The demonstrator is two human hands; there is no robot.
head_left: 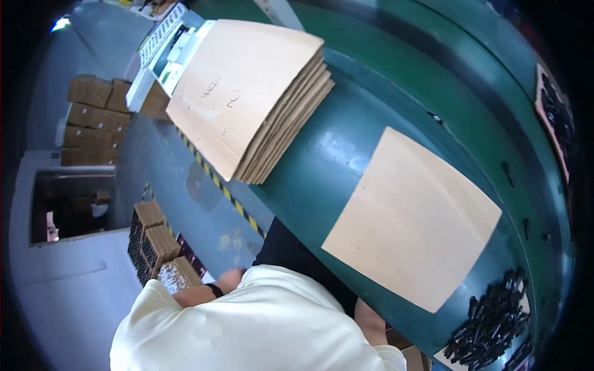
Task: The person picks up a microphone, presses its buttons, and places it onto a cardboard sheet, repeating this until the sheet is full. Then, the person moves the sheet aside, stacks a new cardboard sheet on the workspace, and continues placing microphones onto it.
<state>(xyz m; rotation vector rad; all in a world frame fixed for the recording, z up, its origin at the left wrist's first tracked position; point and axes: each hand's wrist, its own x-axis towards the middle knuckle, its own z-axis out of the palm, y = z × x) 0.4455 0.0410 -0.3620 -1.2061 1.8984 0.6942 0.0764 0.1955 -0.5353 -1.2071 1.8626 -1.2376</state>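
Observation:
My left hand (231, 278), with a black band at the wrist, reaches down to the left beside my body. It is close to several brown bundles (158, 247) standing on the floor. Only a small blurred part of it shows, so its grip is unclear. My right forearm (370, 321) runs down under the edge of the green table (371, 123), which hides the hand. A single tan cardboard sheet (411, 219) lies flat on the table in front of me. A thick stack of the same sheets (247, 93) sits further left.
A heap of small black parts (492, 321) lies on the table at the lower right. A pinkish tray of dark parts (552, 114) sits at the right rim. Yellow-black tape (216, 182) marks the grey floor. Brown boxes (93, 117) are stacked at the left.

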